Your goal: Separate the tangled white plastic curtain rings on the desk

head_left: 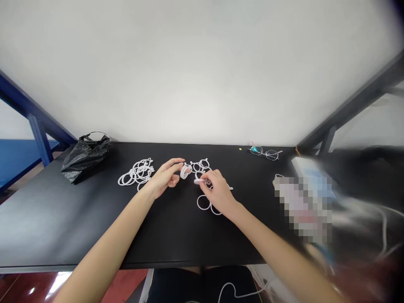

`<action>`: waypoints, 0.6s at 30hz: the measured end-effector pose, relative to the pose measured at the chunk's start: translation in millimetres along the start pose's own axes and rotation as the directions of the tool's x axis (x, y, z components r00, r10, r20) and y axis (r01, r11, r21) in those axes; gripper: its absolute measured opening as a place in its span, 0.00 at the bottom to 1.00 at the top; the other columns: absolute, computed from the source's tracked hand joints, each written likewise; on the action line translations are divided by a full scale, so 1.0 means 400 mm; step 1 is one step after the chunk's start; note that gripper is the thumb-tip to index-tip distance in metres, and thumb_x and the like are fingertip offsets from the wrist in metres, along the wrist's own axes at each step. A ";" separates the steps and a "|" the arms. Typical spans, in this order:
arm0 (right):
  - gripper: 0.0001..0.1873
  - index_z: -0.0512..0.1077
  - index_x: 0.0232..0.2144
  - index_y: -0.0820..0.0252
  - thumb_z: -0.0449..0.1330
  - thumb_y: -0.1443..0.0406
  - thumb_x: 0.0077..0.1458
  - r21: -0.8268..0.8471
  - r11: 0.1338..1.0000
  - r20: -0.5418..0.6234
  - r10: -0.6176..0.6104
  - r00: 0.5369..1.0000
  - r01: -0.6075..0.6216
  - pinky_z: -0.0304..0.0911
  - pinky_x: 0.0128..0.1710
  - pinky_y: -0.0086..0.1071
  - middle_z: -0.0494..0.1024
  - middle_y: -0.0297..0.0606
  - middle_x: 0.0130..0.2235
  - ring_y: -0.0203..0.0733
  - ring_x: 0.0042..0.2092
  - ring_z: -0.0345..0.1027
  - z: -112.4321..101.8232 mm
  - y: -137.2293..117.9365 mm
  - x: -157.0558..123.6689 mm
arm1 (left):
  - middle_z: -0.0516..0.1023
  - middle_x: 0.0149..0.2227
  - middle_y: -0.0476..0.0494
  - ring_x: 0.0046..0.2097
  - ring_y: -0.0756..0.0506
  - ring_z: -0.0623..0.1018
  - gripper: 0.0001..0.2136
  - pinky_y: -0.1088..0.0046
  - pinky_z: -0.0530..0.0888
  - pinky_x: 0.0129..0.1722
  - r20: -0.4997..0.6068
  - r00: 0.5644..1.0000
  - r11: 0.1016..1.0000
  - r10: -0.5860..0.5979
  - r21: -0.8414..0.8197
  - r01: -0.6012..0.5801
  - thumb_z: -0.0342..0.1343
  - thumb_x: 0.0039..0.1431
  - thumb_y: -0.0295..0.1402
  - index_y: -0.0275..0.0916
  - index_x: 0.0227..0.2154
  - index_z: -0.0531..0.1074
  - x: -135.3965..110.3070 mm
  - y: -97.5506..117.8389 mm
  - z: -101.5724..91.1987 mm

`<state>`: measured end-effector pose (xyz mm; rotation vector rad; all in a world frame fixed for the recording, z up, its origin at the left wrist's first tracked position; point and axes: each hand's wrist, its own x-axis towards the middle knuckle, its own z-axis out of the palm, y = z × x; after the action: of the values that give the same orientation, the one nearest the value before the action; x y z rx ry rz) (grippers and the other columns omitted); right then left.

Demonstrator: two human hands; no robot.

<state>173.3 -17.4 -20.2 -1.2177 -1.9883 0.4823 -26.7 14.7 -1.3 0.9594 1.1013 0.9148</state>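
My left hand [166, 177] pinches a small bunch of white rings [185, 171] between thumb and fingertips, above the black table [158, 235]. Close by on the right, my right hand [218, 189] is closed on another white ring [198, 181], seen nearly edge-on. Loose white rings [203, 202] with small knobs lie under and around the right hand, which partly covers them. Left of my left hand is a tangled pile of white rings [139, 171]; my left wrist hides part of its near edge.
A black plastic bag [88, 155] stands at the back left. Eyeglasses [264, 153] and a tiny yellow bit [240, 149] lie at the back right. On the right are a blurred white box [311, 172], a pixelated item [299, 206] and white cables [384, 227].
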 end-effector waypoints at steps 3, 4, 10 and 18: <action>0.07 0.68 0.28 0.56 0.58 0.67 0.59 0.115 0.993 -0.122 0.030 0.992 -0.016 0.62 0.35 0.34 0.74 0.34 0.29 0.41 0.34 0.63 -0.011 -0.003 0.005 | 0.78 0.38 0.43 0.17 0.59 0.61 0.19 0.82 0.55 0.15 0.035 0.998 0.998 -0.050 -0.040 0.052 0.59 0.58 0.43 0.40 0.49 0.67 -0.006 -0.006 0.012; 0.06 0.69 0.28 0.56 0.58 0.66 0.59 0.145 0.989 -0.130 0.035 0.991 -0.016 0.62 0.34 0.33 0.74 0.35 0.30 0.41 0.34 0.64 -0.011 -0.002 0.005 | 0.78 0.39 0.42 0.17 0.58 0.62 0.19 0.82 0.56 0.14 0.072 0.995 0.995 -0.072 -0.064 0.077 0.58 0.59 0.43 0.41 0.49 0.67 -0.007 -0.008 0.017; 0.03 0.74 0.31 0.56 0.59 0.67 0.56 0.265 0.964 -0.096 0.010 0.995 0.016 0.64 0.32 0.32 0.78 0.37 0.36 0.42 0.39 0.68 0.003 0.002 0.000 | 0.77 0.39 0.42 0.21 0.56 0.70 0.18 0.83 0.63 0.15 0.256 0.958 0.920 -0.132 -0.328 0.214 0.54 0.63 0.43 0.38 0.50 0.69 -0.009 -0.019 0.029; 0.06 0.76 0.31 0.58 0.61 0.62 0.54 0.405 0.894 -0.105 0.255 0.961 -0.193 0.61 0.25 0.30 0.76 0.36 0.29 0.36 0.27 0.65 -0.026 -0.005 0.015 | 0.76 0.49 0.33 0.25 0.51 0.78 0.24 0.81 0.68 0.15 0.357 0.921 0.932 -0.158 -0.253 0.259 0.49 0.64 0.47 0.40 0.58 0.65 -0.023 -0.006 0.026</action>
<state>178.1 -13.8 -9.8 -1.1904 -1.5302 0.8318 -18.1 3.8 0.9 0.6971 0.7370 0.6857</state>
